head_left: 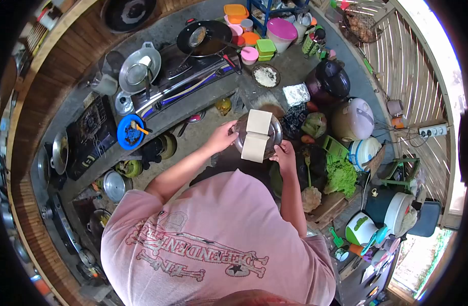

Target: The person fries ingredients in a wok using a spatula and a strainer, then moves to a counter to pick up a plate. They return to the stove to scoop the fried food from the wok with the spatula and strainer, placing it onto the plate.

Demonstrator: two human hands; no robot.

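Note:
A round, dark, see-through plate (240, 127) is held between my two hands in front of my body. Two flat, cream-coloured squares (259, 122) lie across it, one above the other. My left hand (223, 136) grips its left rim, with the thumb over the edge. On the lower right rim, my right hand (284, 154) is closed, the thumb near the lower square. Just beyond the plate are a foil packet (296, 94) and a small dish of white food (266, 76).
To the left, a stove (91, 135) and a blue bowl (131, 132) with an orange-handled utensil stand on the counter. A black wok (204, 38) sits at the back. On the right are a rice cooker (353, 119), leafy greens (341, 177) and a power strip (432, 131).

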